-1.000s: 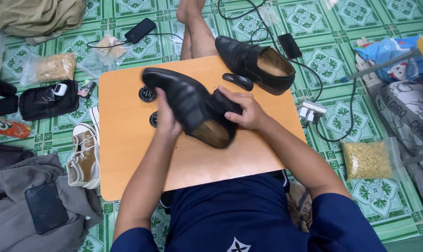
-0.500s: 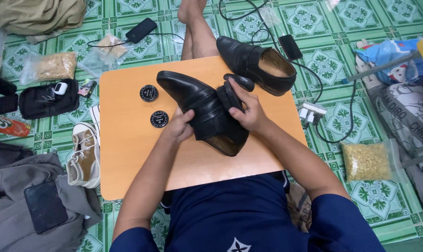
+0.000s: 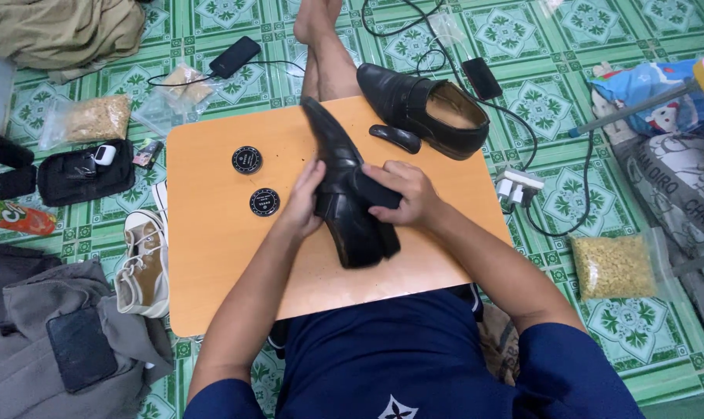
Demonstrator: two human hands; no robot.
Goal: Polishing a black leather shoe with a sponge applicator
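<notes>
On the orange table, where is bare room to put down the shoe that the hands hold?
Bare: the table's near-left part, between the two tins and the near edge, and the near-right strip beside the right hand. Crowded: the far-right corner, with the second shoe and a small black brush. The left hand and held shoe fill the middle.

Floor (image 3: 235, 23): green tiles, white ornamental pattern, even soft light, no hard shadows. Low orange-brown worktop (image 3: 212, 256) at centre, rounded corners. Left of worktop: black pouch (image 3: 84, 171), white sneaker (image 3: 144, 264), grey clothing heap (image 3: 49, 349). Beyond worktop's far left corner: beige cloth (image 3: 57, 27), phone on cable (image 3: 234, 56). Right of worktop: white plug adapter (image 3: 516, 185), bag of yellowish grain, possibly feed (image 3: 612, 266), patterned fabric (image 3: 670, 178).
</notes>
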